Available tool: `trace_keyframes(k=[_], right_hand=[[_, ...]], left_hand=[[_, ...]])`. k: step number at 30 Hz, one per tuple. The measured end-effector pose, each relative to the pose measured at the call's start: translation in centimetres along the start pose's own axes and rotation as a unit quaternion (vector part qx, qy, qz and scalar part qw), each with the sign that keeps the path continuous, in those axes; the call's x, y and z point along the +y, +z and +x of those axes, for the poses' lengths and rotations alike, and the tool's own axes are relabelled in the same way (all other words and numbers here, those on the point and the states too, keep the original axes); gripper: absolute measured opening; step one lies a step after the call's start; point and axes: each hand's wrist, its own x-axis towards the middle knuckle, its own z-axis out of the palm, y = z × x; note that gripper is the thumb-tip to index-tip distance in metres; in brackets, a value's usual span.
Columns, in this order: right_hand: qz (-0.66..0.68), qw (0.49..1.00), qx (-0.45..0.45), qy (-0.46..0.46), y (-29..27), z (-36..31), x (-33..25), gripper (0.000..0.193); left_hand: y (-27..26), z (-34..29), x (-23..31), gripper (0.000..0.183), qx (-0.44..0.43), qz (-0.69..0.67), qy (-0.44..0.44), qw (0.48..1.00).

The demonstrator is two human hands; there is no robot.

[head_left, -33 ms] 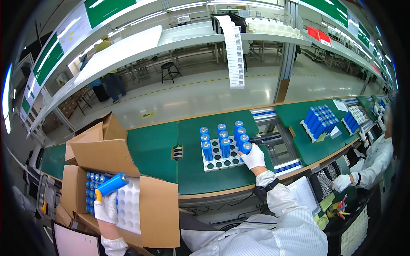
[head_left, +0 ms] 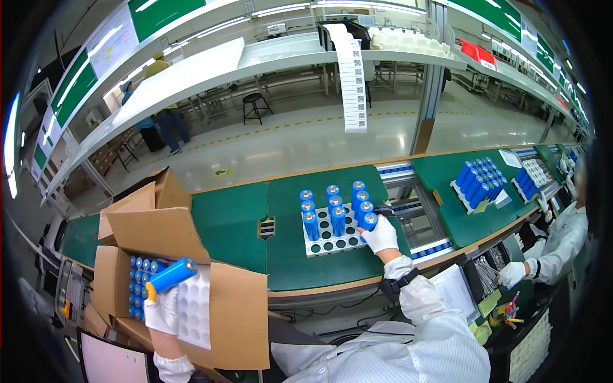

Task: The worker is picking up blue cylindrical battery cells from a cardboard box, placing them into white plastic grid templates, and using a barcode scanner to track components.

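Note:
My left hand (head_left: pixel 161 313), in a white glove with a yellow fingertip, grips a blue cylindrical battery cell (head_left: pixel 172 274) tilted above an open cardboard box (head_left: pixel 239 316). Inside the box, more blue cells (head_left: pixel 138 287) stand at the left, and a white tray with round hollows (head_left: pixel 193 306) shows at the right. On the green bench, a white holder with round holes (head_left: pixel 332 244) carries several upright cells in three columns. My gloved right hand (head_left: pixel 381 236) is closed around the nearest cell (head_left: pixel 368 221) of its right column; the fingertips are partly hidden.
A dark object (head_left: pixel 383 209) lies just beyond my right hand. Farther right, a filled cell holder (head_left: pixel 476 185) sits on another green board past a roller gap. A co-worker's gloved hand (head_left: pixel 511 274) reaches to a black bin of metal parts. A label strip (head_left: pixel 353 83) hangs from the overhead shelf.
My left hand has shifted slightly to the right with the cell in its grip. My right hand stays at the same cell.

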Motion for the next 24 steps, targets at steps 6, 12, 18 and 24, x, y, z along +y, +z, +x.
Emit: trace_keyframes(k=[6, 12, 18, 24], right_hand=[[0.232, 0.935, 0.066, -0.26, -7.1, -6.1, -10.3, 0.069], [0.534, 0.716, -0.348, -0.283, -4.6, -11.5, -20.2, 0.075], [0.599, 0.663, -0.341, -0.292, -4.1, -11.6, -19.2, 0.062], [0.594, 0.791, -0.121, -0.085, -4.8, -11.4, -14.7, 0.049]], left_hand=[[10.3, -3.5, -0.2, 0.047, -0.056, -0.332, -0.103, 0.936], [14.6, -5.3, -3.4, 0.055, -0.087, -0.342, -0.185, 0.917], [15.3, -5.5, -2.5, 0.067, -0.137, -0.213, -0.32, 0.913], [5.8, -0.9, -1.5, 0.034, 0.025, 0.263, 0.101, 0.959]])
